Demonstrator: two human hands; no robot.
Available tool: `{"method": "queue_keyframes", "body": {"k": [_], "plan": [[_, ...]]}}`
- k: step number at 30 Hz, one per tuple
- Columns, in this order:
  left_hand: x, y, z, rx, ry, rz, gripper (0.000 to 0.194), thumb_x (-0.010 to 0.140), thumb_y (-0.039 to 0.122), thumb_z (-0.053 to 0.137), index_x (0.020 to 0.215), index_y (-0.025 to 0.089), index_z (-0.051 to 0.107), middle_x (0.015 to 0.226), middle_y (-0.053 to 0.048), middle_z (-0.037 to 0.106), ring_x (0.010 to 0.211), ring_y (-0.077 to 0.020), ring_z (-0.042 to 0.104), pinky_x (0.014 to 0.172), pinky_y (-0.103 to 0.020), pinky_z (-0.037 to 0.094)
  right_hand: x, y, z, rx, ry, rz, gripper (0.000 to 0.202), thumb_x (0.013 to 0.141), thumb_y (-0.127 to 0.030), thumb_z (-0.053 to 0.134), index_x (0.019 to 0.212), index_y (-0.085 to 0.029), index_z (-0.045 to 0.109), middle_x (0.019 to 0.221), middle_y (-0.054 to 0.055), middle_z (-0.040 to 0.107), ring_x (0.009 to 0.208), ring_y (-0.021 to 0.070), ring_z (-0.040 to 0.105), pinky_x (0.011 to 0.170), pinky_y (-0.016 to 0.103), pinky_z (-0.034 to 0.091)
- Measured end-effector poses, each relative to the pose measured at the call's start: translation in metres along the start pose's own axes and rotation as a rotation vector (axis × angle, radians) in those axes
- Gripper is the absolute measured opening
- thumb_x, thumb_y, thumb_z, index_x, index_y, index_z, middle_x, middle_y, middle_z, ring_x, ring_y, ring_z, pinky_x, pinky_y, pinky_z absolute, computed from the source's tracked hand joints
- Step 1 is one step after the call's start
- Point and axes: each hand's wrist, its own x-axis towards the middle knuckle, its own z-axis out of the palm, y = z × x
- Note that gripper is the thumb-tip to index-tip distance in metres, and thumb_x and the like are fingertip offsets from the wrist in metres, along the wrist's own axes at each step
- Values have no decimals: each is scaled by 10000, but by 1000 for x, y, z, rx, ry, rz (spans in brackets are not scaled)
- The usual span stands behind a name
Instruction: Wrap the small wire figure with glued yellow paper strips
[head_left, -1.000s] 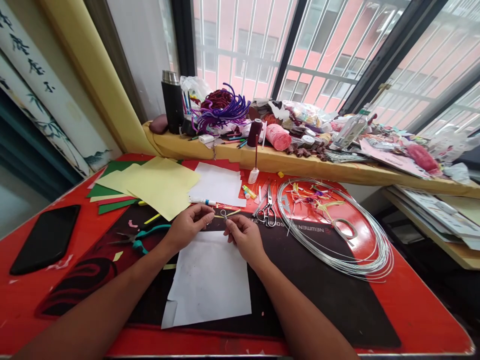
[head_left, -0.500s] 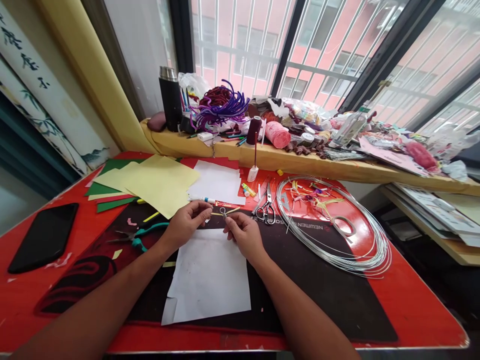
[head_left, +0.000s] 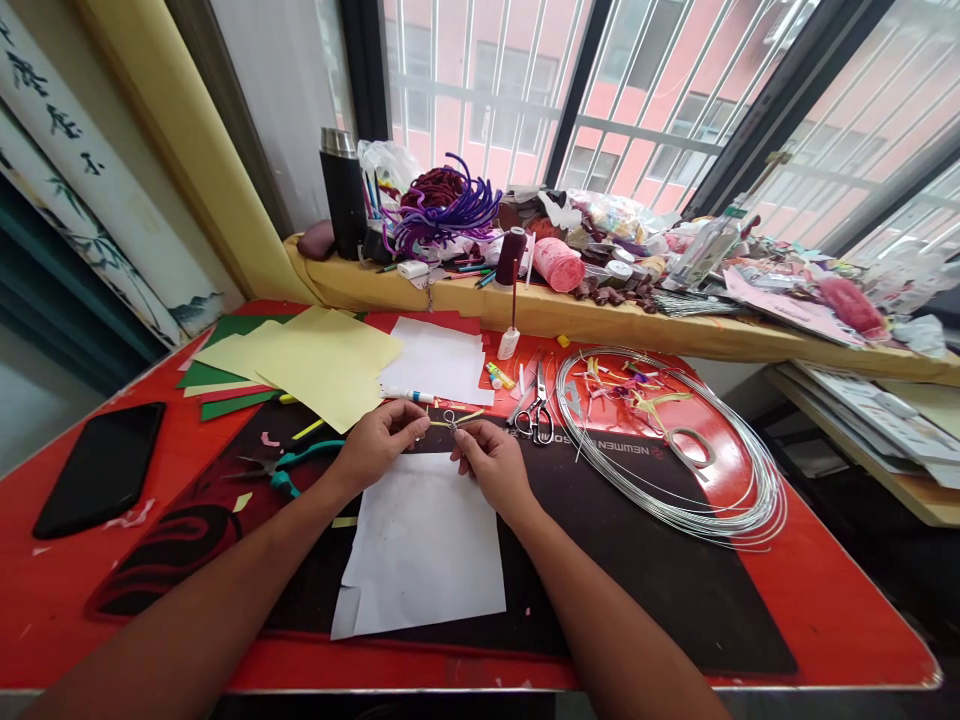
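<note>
My right hand (head_left: pixel 491 458) pinches a small piece of looped silver wire (head_left: pixel 451 420) between thumb and fingertips. Just to its left, my left hand (head_left: pixel 386 440) has its thumb and fingertips pressed together; a thin yellowish strip seems to run from them toward the wire, too small to make out well. Both hands hover above the top edge of a white sheet of paper (head_left: pixel 427 550), which lies on the black mat (head_left: pixel 637 580). Teal-handled pliers (head_left: pixel 283 470) rest left of my left hand. Scissors (head_left: pixel 535 412) lie beyond my right hand.
A large coil of silver wire (head_left: pixel 750 490) lies at the right. Yellow paper (head_left: pixel 330 360) and a black phone (head_left: pixel 101 470) are at the left. A small white bottle (head_left: pixel 508 343) stands near the sill, where a black flask (head_left: pixel 343 200) and craft supplies are crowded.
The view has shifted slightly. Both hands keep nearly the same pose over the paper, and the wire loop stays at my right fingertips.
</note>
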Motion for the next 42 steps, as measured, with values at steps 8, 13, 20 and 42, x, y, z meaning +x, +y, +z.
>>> {"method": "queue_keyframes", "body": {"k": [8,13,20,42], "plan": [[2,-2,-1,-70,20,-51,394,887,595,715,958,207,700,769,3,675,671,-163,596,657,-292,508,0,-1,0,16,25,0,271,905,-470,703,852,-204,686,669,9,706,495,125,567,469,238,404],[2,-1,-2,-55,5,-48,384,894,587,709,959,209,707,767,4,675,665,-159,591,649,-288,496,1,0,0,17,27,1,270,907,-471,702,867,-204,696,673,10,707,497,128,575,462,238,403],[2,-3,-1,-30,5,-24,389,891,598,703,912,210,698,761,-6,686,669,-169,607,636,-291,513,0,1,0,21,19,-3,271,917,-468,704,854,-204,698,668,9,710,495,124,573,464,236,411],[2,-5,-1,-6,-19,-23,355,911,573,691,902,219,711,773,-4,691,672,-166,600,665,-297,503,0,3,0,4,9,-12,252,923,-452,699,879,-205,705,685,11,725,503,124,585,463,230,415]]}}
